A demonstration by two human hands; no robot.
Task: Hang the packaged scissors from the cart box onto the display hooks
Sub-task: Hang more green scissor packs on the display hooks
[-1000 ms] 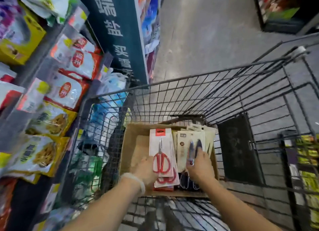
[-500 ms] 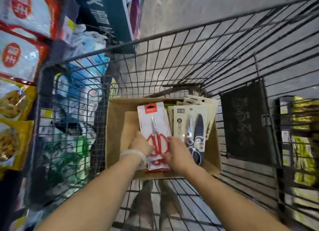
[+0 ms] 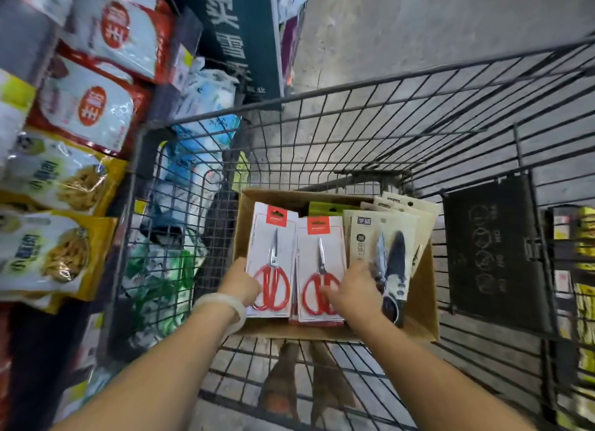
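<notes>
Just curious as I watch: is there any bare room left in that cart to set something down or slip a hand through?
Free: the wire cart floor nearer the person than the cardboard box, and the stretch beyond the box toward the cart's front wall. Crowded: the box, packed with red-handled scissors packs and beige scissors packs, both hands in it.

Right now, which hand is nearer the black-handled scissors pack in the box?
Right. The right hand lies on the red scissors pack directly beside the black-handled scissors pack, touching its edge. The left hand grips another red pack on the far side.
</notes>
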